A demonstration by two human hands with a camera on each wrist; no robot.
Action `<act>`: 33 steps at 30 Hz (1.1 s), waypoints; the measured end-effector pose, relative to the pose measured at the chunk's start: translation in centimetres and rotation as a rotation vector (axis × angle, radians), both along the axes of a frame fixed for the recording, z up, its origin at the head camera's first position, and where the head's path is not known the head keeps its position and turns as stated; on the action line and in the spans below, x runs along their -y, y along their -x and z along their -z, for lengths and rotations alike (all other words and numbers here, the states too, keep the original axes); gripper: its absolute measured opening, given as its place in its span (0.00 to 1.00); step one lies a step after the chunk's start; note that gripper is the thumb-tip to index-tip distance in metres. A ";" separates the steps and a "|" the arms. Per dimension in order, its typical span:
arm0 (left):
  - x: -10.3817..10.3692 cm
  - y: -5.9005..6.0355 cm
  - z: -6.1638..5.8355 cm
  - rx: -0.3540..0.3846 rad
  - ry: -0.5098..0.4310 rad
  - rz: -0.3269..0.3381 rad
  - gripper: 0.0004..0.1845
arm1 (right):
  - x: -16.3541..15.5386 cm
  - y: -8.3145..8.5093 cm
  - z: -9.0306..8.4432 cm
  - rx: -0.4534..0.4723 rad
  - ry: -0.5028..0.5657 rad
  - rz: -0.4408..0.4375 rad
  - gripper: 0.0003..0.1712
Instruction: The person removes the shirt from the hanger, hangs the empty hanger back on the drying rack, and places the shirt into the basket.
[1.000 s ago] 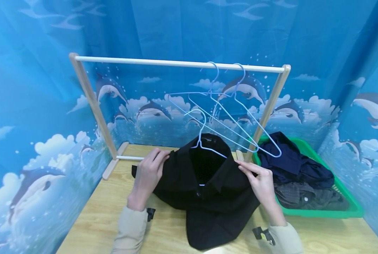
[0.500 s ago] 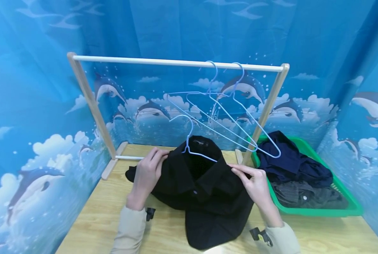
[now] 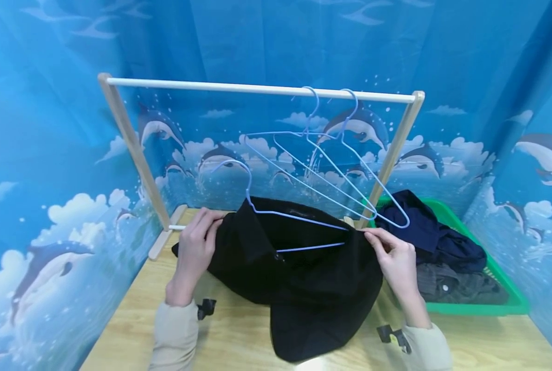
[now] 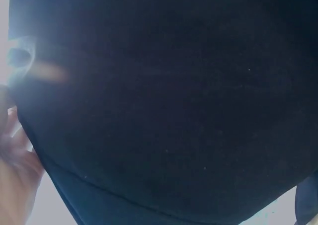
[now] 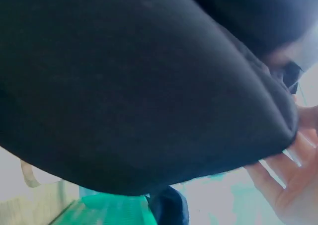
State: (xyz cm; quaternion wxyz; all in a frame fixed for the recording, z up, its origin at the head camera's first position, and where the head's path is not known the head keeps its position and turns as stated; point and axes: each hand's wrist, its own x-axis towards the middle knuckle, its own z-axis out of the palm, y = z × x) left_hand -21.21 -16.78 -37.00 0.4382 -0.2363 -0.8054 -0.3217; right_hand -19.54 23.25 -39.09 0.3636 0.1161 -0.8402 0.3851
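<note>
A black collared shirt [image 3: 313, 288] hangs between my two hands over the table, its neck pulled wide. Inside that neck sits a light blue wire hanger [image 3: 299, 216], its hook rising at the left and its lower bar showing in the opening. My left hand [image 3: 194, 247] pinches the shirt at its left shoulder. At the opposite shoulder my right hand [image 3: 394, 257] pinches the cloth between thumb and fingers. Dark cloth fills most of both wrist views, with the left hand [image 4: 17, 160] at the left edge and the right hand [image 5: 293, 175] at the right edge.
Behind the shirt stands a wooden rack with a white rail [image 3: 201, 85]. Two blue wire hangers [image 3: 310, 123] hang from its right part. A green basket [image 3: 470, 308] at the right holds dark clothes [image 3: 433, 237]. Beneath everything is a wooden table [image 3: 132, 314].
My hands have moved apart, stretching the shirt's neck wider. The hanger in it has shifted left and tilted, and its lower bar now shows.
</note>
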 end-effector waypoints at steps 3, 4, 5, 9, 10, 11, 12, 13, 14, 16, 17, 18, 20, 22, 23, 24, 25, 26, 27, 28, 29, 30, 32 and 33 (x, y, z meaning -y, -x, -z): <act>-0.3 0.0 -0.1 0.002 0.000 -0.003 0.09 | 0.4 -0.3 -0.2 0.020 -0.021 -0.009 0.08; -0.4 0.0 -0.1 0.011 0.003 -0.007 0.09 | 0.6 -0.4 -0.3 0.019 -0.027 -0.016 0.09; -0.5 0.0 -0.1 0.020 0.005 -0.013 0.07 | 0.8 -0.6 -0.3 0.017 -0.033 -0.024 0.10; -0.7 0.1 0.1 0.049 0.007 -0.032 0.05 | 1.5 -0.9 -0.7 0.002 -0.092 -0.030 0.17; -0.7 0.1 0.1 0.053 0.004 -0.034 0.05 | 1.7 -0.9 -0.6 -0.005 -0.114 -0.021 0.20; -0.8 0.1 0.2 0.054 0.002 -0.036 0.06 | 1.8 -0.9 -0.6 -0.016 -0.136 -0.009 0.23; -0.8 0.1 0.2 0.055 0.002 -0.038 0.06 | 1.9 -0.9 -0.6 -0.031 -0.154 0.002 0.25; -0.9 0.1 0.2 0.057 0.003 -0.038 0.05 | 2.0 -0.8 -0.5 -0.044 -0.169 0.016 0.25; -0.9 0.0 0.2 0.061 0.003 -0.036 0.05 | 2.1 -0.8 -0.4 -0.060 -0.180 0.029 0.23; -1.1 0.0 0.1 0.076 0.013 -0.032 0.05 | 2.1 -0.7 -0.3 -0.099 -0.193 0.059 0.16; -1.1 0.0 0.1 0.084 0.015 -0.025 0.05 | 2.1 -0.7 -0.3 -0.117 -0.199 0.077 0.12; -1.2 0.0 0.1 0.092 0.018 -0.017 0.05 | 2.0 -0.6 -0.3 -0.132 -0.202 0.098 0.08; -1.2 -0.1 0.1 0.106 0.025 -0.001 0.05 | 1.7 -0.5 -0.3 -0.158 -0.196 0.142 0.04; -1.2 -0.1 0.0 0.111 0.030 0.016 0.05 | 1.4 -0.5 -0.5 -0.175 -0.185 0.187 0.03; -1.2 -0.1 0.0 0.111 0.030 0.027 0.06 | 1.2 -0.4 -0.5 -0.178 -0.180 0.204 0.03; -1.2 -0.1 0.0 0.106 0.031 0.033 0.06 | 1.0 -0.4 -0.6 -0.178 -0.173 0.217 0.03; -1.2 -0.1 -0.1 0.101 0.031 0.039 0.06 | 0.9 -0.4 -0.6 -0.174 -0.168 0.221 0.03; -1.2 -0.1 -0.1 0.094 0.028 0.043 0.07 | 0.8 -0.4 -0.6 -0.168 -0.171 0.224 0.03; -1.2 -0.1 -0.1 0.086 0.024 0.047 0.07 | 0.7 -0.4 -0.5 -0.160 -0.178 0.223 0.04; -1.2 -0.1 -0.1 0.080 0.019 0.049 0.08 | 0.7 -0.4 -0.5 -0.150 -0.188 0.220 0.04; -1.2 -0.1 -0.1 0.073 0.015 0.052 0.08 | 0.7 -0.4 -0.4 -0.140 -0.198 0.214 0.04; -1.2 -0.1 -0.2 0.066 0.008 0.052 0.08 | 0.7 -0.4 -0.3 -0.128 -0.208 0.207 0.04; -1.2 -0.2 -0.2 0.052 -0.003 0.050 0.08 | 0.8 -0.3 -0.1 -0.108 -0.225 0.196 0.04; -1.2 -0.2 -0.2 0.048 -0.009 0.050 0.08 | 0.8 -0.3 -0.1 -0.100 -0.231 0.193 0.04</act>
